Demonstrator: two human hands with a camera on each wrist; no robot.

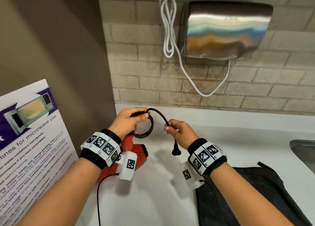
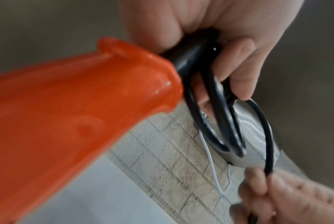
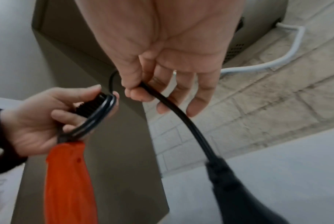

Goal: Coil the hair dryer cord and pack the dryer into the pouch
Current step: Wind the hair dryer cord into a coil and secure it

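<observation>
Hanging below the left hand (image 1: 127, 121) over the white counter (image 1: 221, 123), the red hair dryer (image 1: 134, 150) looked rigid and fairly light, with a glossy, probably slippery shell; the black pouch (image 1: 255, 196) lay flat at the right. That hand's curled fingers clamped the black cord (image 1: 148, 128) coils, springy enough to unwind if released. The right hand (image 1: 179, 130) pinched the loose end between thumb and forefinger, other fingers relaxed, the plug (image 1: 175, 151) dangling beneath.
</observation>
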